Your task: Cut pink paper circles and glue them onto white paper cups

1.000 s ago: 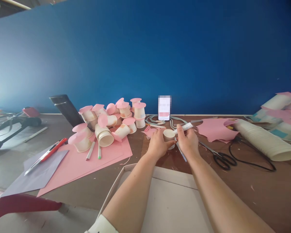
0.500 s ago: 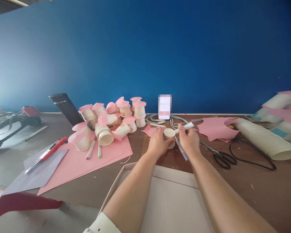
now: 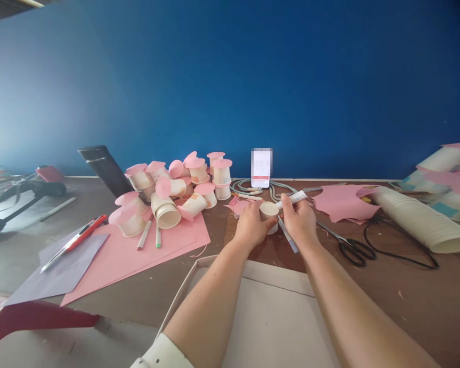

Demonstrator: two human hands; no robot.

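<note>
My left hand (image 3: 254, 223) is wrapped round a small white paper cup (image 3: 269, 209), its round end facing up. In my right hand (image 3: 300, 219) is a slim white tube (image 3: 298, 198), pinched between thumb and fingers. The tube's narrow end points left and meets the cup's upper rim or sits very near it; I cannot tell which. Below my right hand, a pale marker-like stick (image 3: 288, 236) lies aslant on the table. A cut pink paper piece (image 3: 238, 205) lies just beyond my left hand.
Paper cups with pink discs (image 3: 193, 204) cluster at left on pink sheets (image 3: 138, 266), near a red utility knife (image 3: 85, 234) and black bottle (image 3: 104, 168). At right are scissors (image 3: 354, 250), pink scrap (image 3: 343, 202) and a cup stack (image 3: 425, 220). A cardboard box (image 3: 276, 312) is nearest.
Hardly anything differs. Both hands keep their holds on the cup and the tube, and the whole view has shifted very slightly.
</note>
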